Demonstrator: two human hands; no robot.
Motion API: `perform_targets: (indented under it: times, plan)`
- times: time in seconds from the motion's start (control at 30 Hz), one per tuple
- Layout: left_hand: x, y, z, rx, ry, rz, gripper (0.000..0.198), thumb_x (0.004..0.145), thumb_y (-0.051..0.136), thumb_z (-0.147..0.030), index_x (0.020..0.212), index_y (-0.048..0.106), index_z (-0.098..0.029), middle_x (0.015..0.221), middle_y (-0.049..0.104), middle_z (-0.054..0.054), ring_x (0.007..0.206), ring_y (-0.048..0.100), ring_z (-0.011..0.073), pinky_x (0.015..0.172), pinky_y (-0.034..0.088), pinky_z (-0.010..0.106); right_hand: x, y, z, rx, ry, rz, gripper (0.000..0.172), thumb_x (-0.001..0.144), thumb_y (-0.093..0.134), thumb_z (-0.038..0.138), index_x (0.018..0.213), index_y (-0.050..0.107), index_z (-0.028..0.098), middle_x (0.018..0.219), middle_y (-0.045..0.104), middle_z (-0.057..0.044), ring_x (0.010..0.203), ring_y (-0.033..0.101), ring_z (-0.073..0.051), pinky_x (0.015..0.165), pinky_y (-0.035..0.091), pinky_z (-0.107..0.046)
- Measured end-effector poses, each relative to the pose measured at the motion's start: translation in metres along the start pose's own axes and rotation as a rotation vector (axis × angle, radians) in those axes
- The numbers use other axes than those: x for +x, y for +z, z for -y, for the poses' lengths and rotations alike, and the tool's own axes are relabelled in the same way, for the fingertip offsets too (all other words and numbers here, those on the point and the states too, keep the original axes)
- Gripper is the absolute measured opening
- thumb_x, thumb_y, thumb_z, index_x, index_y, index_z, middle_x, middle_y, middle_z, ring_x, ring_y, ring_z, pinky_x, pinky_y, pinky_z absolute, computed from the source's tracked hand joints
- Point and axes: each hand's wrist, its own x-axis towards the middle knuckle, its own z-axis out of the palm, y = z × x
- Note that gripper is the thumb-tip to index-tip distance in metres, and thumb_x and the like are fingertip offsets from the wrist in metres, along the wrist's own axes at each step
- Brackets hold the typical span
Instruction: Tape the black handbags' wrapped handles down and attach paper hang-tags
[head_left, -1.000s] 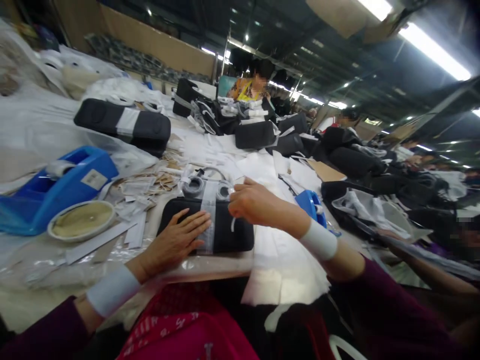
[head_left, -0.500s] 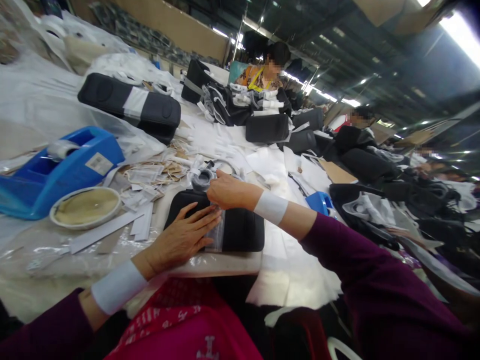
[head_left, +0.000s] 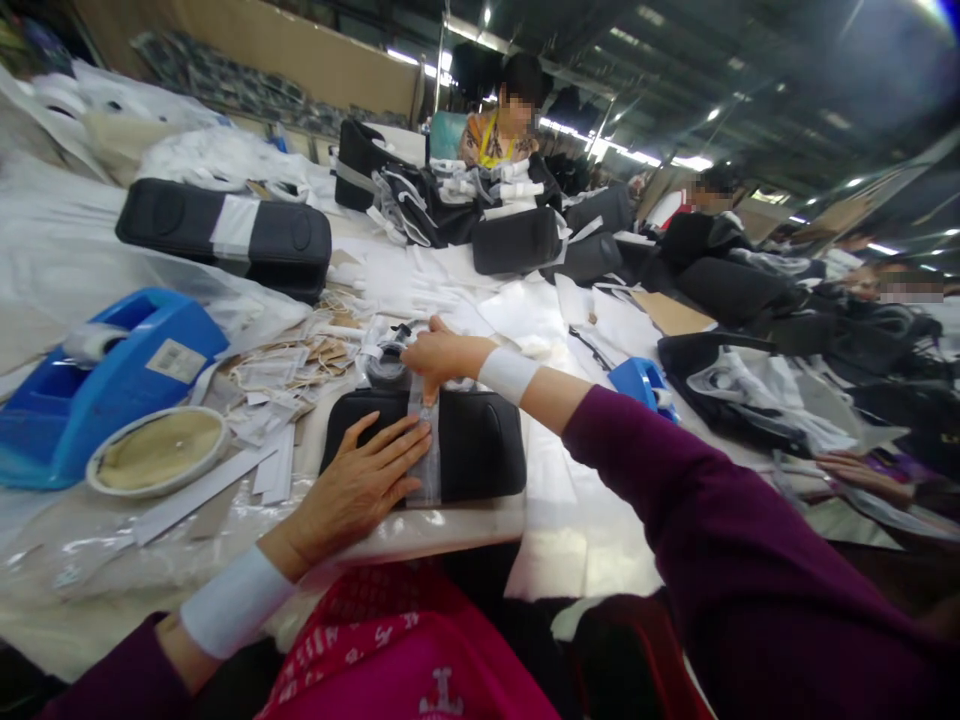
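Note:
A black zip case (head_left: 480, 450) lies lengthwise before me, with a clear plastic strip (head_left: 425, 478) crossing its middle. My left hand (head_left: 367, 478) rests flat on the case's left half, fingers stretched, their tips on the strip. My right hand (head_left: 435, 360) is closed at the far edge of the case, one digit pointing down onto the strip. The strip's upper end runs up to that hand; the exact grip is partly hidden. Just beyond, a coiled grey cable or tape (head_left: 385, 362) lies near my right hand.
On the left stand a blue tape dispenser (head_left: 161, 345) and a round dish (head_left: 161, 452). Paper tags (head_left: 281, 370) lie beside them. Another strapped black case (head_left: 281, 230) sits farther back. A small blue dispenser (head_left: 637, 388) is right. A co-worker (head_left: 495, 140) sits across the table.
My right hand has gone from a fist over the strip to pressing a digit down on it. My left hand stays flat on the case. The view has shifted slightly.

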Motion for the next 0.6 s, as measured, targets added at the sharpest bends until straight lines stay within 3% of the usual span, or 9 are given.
perform_targets:
  times: [0.1, 0.27, 0.37, 0.43, 0.5, 0.6]
  plan:
    - [0.001, -0.002, -0.001, 0.043, 0.006, 0.013, 0.045, 0.097, 0.045, -0.033, 0.142, 0.044, -0.029, 0.147, 0.047, 0.003, 0.137, 0.041, 0.0218, 0.116, 0.013, 0.047, 0.007, 0.005, -0.017, 0.133, 0.14, -0.085, 0.027, 0.068, 0.08, 0.024, 0.09, 0.068, 0.015, 0.102, 0.066, -0.009, 0.107, 0.05, -0.03, 0.096, 0.025, -0.044]
    - [0.002, -0.002, -0.003, 0.083, 0.009, 0.025, 0.044, 0.098, 0.044, -0.037, 0.141, 0.044, -0.032, 0.147, 0.047, 0.001, 0.137, 0.04, 0.0201, 0.116, 0.015, 0.046, -0.005, 0.024, -0.012, 0.258, 0.236, -0.29, 0.06, 0.072, 0.077, 0.035, 0.126, 0.054, 0.027, 0.13, 0.05, -0.01, 0.119, 0.041, -0.032, 0.097, 0.029, -0.047]
    - [0.002, 0.001, -0.005, 0.045, -0.03, -0.001, 0.044, 0.098, 0.042, -0.04, 0.141, 0.044, -0.035, 0.146, 0.048, 0.0, 0.137, 0.041, 0.0188, 0.117, 0.015, 0.045, -0.031, 0.026, -0.005, 0.376, 0.419, -0.592, 0.051, 0.08, 0.066, 0.018, 0.128, 0.052, 0.026, 0.133, 0.05, -0.007, 0.122, 0.04, -0.026, 0.103, 0.027, -0.042]
    - [0.002, 0.006, -0.004, -0.012, -0.059, -0.046, 0.044, 0.097, 0.042, -0.041, 0.141, 0.043, -0.037, 0.145, 0.05, 0.0, 0.136, 0.043, 0.0199, 0.118, 0.014, 0.046, -0.066, 0.027, -0.01, 0.445, 0.558, -0.796, 0.04, 0.088, 0.052, 0.014, 0.127, 0.052, 0.025, 0.131, 0.052, -0.002, 0.12, 0.044, -0.019, 0.101, 0.032, -0.033]
    - [0.001, 0.013, -0.001, -0.095, -0.057, -0.11, 0.045, 0.096, 0.042, -0.045, 0.141, 0.042, -0.042, 0.143, 0.052, -0.001, 0.133, 0.047, 0.0223, 0.117, 0.015, 0.049, -0.118, 0.035, -0.021, 0.472, 0.706, -0.879, 0.036, 0.093, 0.042, 0.018, 0.128, 0.051, 0.022, 0.13, 0.053, -0.001, 0.115, 0.048, -0.016, 0.096, 0.037, -0.028]
    - [-0.002, 0.026, 0.007, -0.164, -0.06, -0.169, 0.047, 0.094, 0.041, -0.05, 0.141, 0.039, -0.048, 0.142, 0.052, -0.004, 0.13, 0.05, 0.0252, 0.115, 0.017, 0.052, -0.22, 0.063, -0.044, 0.498, 1.05, -0.942, 0.036, 0.093, 0.037, 0.018, 0.125, 0.051, 0.011, 0.13, 0.054, -0.014, 0.111, 0.05, -0.021, 0.092, 0.039, -0.031]
